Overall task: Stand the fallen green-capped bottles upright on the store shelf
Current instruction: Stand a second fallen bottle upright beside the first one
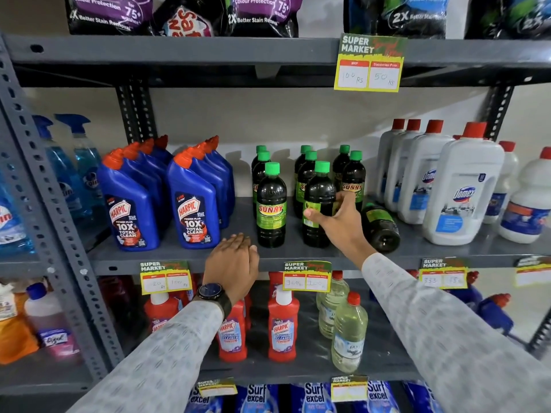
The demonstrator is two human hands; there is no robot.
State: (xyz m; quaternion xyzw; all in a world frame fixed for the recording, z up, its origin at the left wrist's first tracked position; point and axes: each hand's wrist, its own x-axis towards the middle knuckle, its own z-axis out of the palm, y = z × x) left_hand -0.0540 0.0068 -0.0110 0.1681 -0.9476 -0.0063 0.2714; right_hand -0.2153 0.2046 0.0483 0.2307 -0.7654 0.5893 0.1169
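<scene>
Fallen bottle [381,225] (base outward) lies beside right hand [343,219] gripping upright bottle [317,186].

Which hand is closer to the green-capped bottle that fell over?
The right hand, holding an upright bottle just left of the fallen bottle. The left hand rests on the shelf edge, farther left.

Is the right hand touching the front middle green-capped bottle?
Touching. Head view: the right hand pinches the front middle bottle, thumb on its label, fingers round its side.
</scene>
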